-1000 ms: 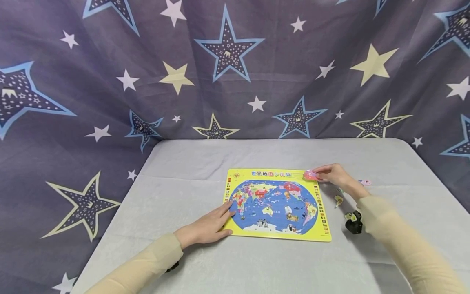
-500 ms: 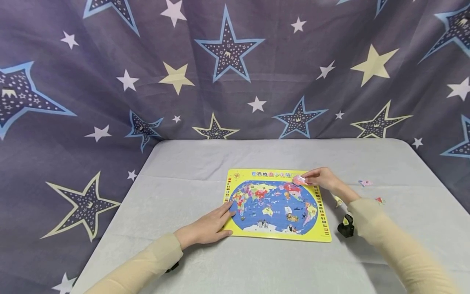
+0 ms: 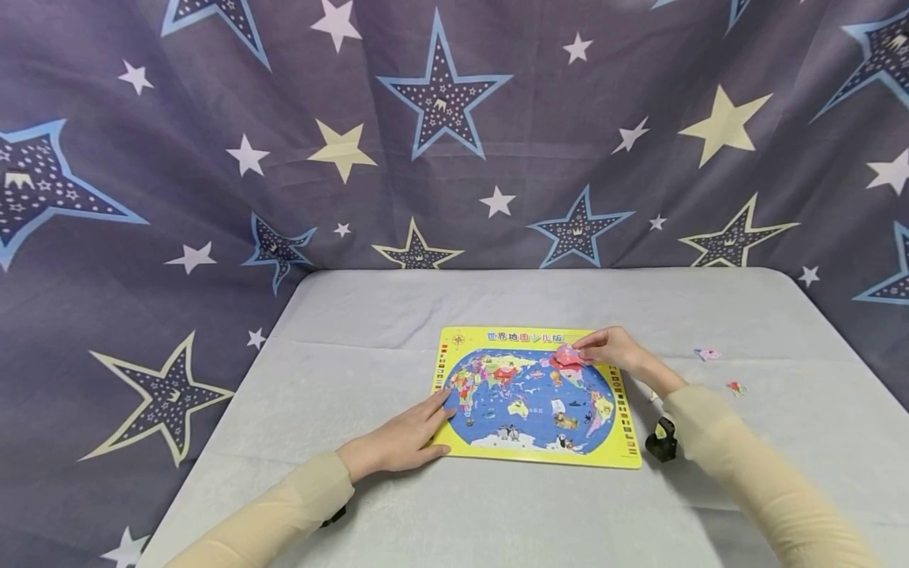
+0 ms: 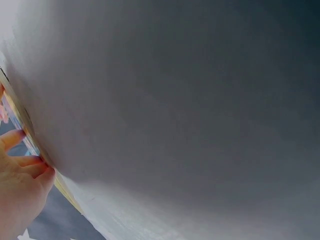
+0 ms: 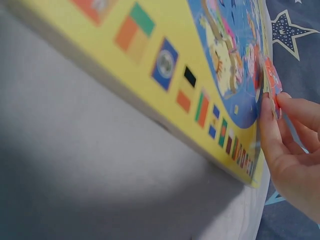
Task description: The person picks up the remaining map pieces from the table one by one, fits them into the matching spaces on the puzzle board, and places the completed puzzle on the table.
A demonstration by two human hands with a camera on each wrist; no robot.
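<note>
A world map puzzle board (image 3: 540, 454) with a yellow border and blue ocean lies on the table. My right hand (image 3: 612, 347) pinches a pink-red puzzle piece (image 3: 568, 355) between thumb and fingers, over the upper right of the map. In the right wrist view the piece (image 5: 273, 80) stands tilted above the board's face. My left hand (image 3: 401, 434) rests at the board's lower left edge, fingers extended onto the border. The left wrist view shows this hand (image 4: 25, 185) with its fingertips at the board's edge.
On the table (image 3: 355, 315) to the right lie a pink and purple piece (image 3: 706, 354) and a red-green piece (image 3: 735, 388). Another small piece is mostly hidden by the right wrist. A star-patterned curtain (image 3: 454, 189) hangs behind the table.
My right hand has moved left with the puzzle piece, from the board's upper right corner to over the map's upper right. The left hand stays in place.
</note>
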